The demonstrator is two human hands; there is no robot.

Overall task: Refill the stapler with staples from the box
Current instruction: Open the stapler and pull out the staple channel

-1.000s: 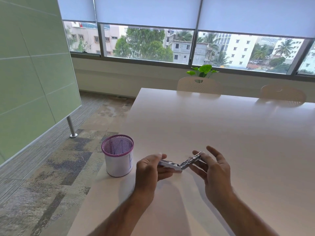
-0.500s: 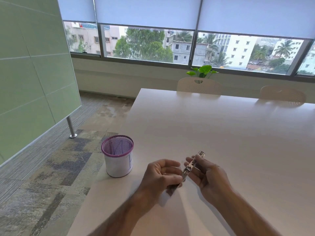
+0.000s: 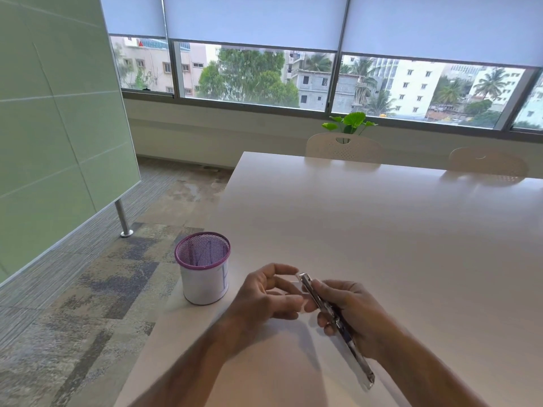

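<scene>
Where the white surface (image 3: 382,230) nears its left edge, a purple-rimmed mesh cup (image 3: 203,268) stands just left of the left hand (image 3: 264,301). Left grip loosely open, fingers curled, empty; fingertips near the stapler (image 3: 335,324) tip, contact unclear. Stapler runs from beside that grip, tilted, down through the right hand (image 3: 355,315). Right grip closed around its middle; both ends stick out.
</scene>
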